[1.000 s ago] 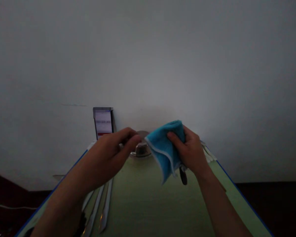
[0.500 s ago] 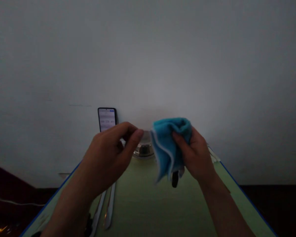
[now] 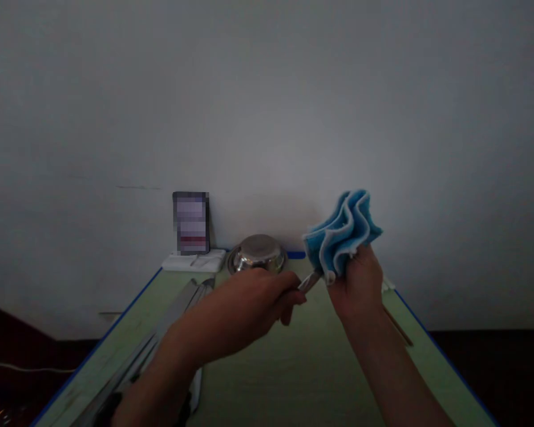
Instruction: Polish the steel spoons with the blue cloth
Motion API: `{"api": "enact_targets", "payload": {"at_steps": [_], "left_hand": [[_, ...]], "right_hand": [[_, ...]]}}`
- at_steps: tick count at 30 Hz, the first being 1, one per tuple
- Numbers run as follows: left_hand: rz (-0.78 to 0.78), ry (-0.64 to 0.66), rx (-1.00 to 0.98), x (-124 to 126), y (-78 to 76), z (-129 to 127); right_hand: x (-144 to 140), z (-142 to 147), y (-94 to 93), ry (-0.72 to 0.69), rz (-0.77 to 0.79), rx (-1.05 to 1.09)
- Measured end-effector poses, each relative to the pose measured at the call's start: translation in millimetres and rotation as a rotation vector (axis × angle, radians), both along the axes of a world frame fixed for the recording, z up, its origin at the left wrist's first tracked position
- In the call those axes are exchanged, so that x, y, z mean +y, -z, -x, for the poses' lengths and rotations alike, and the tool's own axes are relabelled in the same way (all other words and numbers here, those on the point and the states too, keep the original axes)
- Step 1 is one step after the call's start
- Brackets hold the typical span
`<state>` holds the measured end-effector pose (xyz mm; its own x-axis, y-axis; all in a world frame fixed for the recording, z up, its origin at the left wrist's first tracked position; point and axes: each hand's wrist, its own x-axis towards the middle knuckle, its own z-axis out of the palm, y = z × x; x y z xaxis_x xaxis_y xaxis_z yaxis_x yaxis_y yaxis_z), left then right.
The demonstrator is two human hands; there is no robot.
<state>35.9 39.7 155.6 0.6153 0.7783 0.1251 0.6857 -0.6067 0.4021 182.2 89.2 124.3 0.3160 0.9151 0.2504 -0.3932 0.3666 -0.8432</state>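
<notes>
My right hand (image 3: 360,281) holds a folded blue cloth (image 3: 345,234) with pale edges, bunched into several pleats above the table. The fingers of my left hand (image 3: 267,299) are closed on a slim, shiny, light-coloured piece (image 3: 310,281) whose far end runs into the cloth's lower left side. What kind of thing it is I cannot make out, since fingers and cloth cover most of it. Behind my left hand, an upturned steel bowl (image 3: 258,252) stands against the wall.
A phone (image 3: 192,222) leans upright on a white stand (image 3: 196,261) at the back left. Long metal utensils (image 3: 178,308), some with dark handles, lie under my left forearm. A brown stick (image 3: 398,326) lies right of my right wrist on the green table (image 3: 267,385).
My left hand has moved right and down to the slim piece beside the cloth. My right hand has turned the cloth so its pleats face upward, and shifted it right.
</notes>
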Motion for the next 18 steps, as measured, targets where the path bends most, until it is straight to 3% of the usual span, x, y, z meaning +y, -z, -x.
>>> {"api": "enact_targets", "payload": {"at_steps": [5, 8, 14, 18], "left_hand": [[-0.052, -0.059, 0.071, 16.4, 10.4, 11.0], [-0.074, -0.126, 0.042, 21.5, 8.1, 28.6], [-0.361, -0.385, -0.260, 5.8, -12.6, 38.5], [-0.512, -0.291, -0.271, -5.4, -18.1, 29.3]], "right_hand": [[-1.7, 2.1, 5.1, -0.108, 0.044, -0.014], [2.0, 0.2, 9.1, -0.164, 0.044, -0.105], [-2.3, -9.3, 0.9, -0.291, -0.207, -0.840], [-13.7, -10.1, -7.8, -0.384, -0.315, -1.113]]}}
